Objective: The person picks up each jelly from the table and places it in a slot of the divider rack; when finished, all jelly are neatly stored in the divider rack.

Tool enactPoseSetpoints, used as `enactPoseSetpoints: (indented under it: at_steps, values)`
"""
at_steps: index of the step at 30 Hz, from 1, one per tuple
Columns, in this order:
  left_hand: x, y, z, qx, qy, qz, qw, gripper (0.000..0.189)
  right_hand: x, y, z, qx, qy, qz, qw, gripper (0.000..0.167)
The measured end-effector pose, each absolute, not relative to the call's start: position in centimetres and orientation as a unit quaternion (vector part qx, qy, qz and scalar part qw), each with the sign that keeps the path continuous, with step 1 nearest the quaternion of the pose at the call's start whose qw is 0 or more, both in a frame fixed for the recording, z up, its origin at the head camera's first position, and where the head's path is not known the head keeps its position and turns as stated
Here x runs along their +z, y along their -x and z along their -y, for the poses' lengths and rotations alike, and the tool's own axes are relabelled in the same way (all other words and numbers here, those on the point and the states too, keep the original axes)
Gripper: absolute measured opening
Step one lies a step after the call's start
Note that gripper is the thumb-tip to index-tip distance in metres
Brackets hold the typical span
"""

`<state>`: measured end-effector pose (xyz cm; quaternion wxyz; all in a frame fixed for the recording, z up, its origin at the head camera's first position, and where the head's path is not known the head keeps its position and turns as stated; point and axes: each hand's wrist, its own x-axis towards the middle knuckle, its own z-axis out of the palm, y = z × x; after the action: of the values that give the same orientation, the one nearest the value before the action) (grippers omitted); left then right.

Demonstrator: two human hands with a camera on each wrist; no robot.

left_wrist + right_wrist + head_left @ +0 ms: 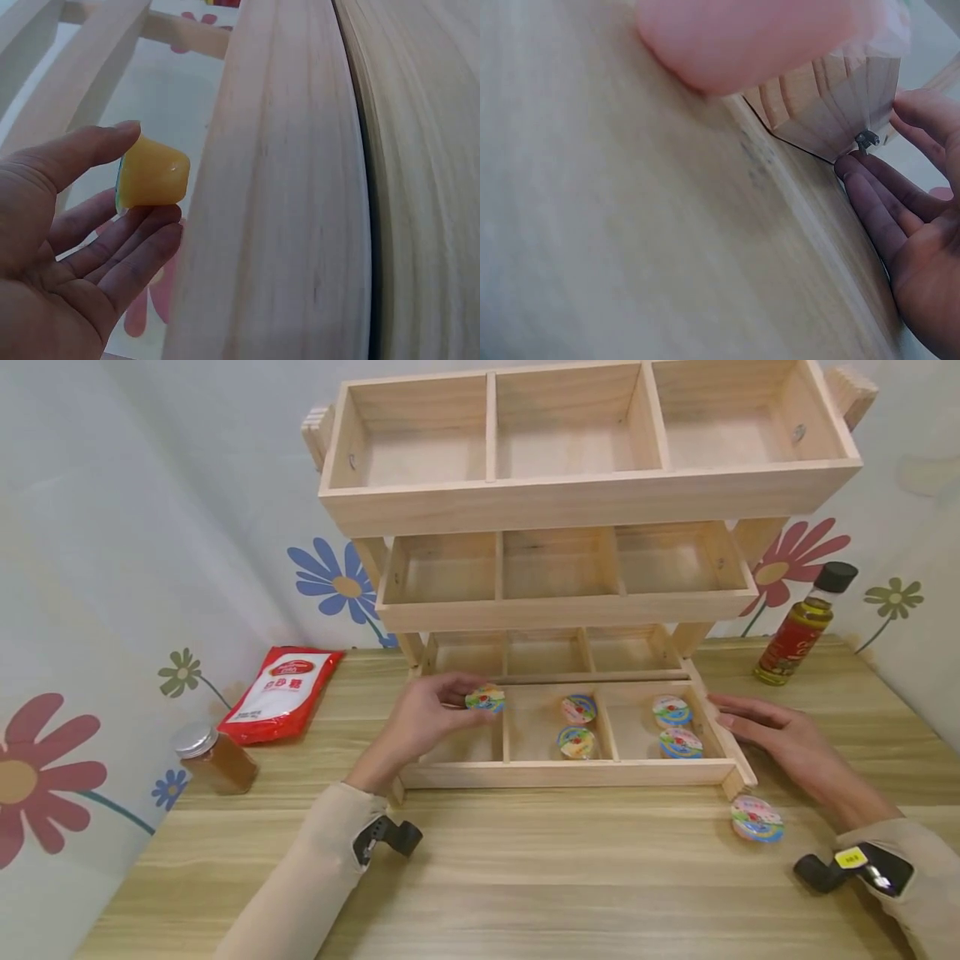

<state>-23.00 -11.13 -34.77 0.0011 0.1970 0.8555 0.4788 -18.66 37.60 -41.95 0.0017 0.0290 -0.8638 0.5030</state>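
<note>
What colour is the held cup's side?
The cup's side is yellow-orange, clearest in the left wrist view.

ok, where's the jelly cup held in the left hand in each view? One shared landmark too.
Head: the jelly cup is near mid-frame, slightly below centre, pinched by the left hand.
Left wrist: left of centre, its yellow-orange body showing.
Right wrist: not in it; the blurred pink shape at the top looks like another cup.
Shared landmark: the wooden rack.
</note>
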Motion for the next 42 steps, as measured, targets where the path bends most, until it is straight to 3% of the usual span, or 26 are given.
enactPoseSetpoints:
  at_steps: [42]
  values:
    - [-37.7, 24.6, 10.6, 0.412, -0.158, -0.897, 0.009, 0.045, -41.9, 18.7, -37.6, 0.507, -0.029, 0.861, -0.002, 0.052]
